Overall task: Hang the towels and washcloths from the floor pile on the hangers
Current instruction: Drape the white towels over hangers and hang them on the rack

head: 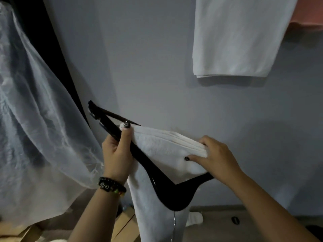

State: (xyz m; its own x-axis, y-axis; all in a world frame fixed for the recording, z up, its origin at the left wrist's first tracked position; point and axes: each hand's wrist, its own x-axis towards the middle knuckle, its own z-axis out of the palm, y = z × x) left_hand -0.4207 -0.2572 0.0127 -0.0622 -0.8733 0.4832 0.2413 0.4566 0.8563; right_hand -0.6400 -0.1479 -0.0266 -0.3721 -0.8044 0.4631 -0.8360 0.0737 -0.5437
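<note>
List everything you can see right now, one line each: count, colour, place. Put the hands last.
hanger: one, black, held upside down in the centre, hook pointing down
white towel: one, folded over the hanger's bar, one end hanging down
hung towel: one, white, on the wall at upper right
pink cloth: one, at the top right corner, mostly cut off
sheer curtain: one, translucent white, along the left
white cloth: one, on the floor at lower right
bracelets: dark beads, on the left wrist
left hand: grips the hanger's arm, thumb on the towel
right hand: pinches the towel's folded edge
</note>
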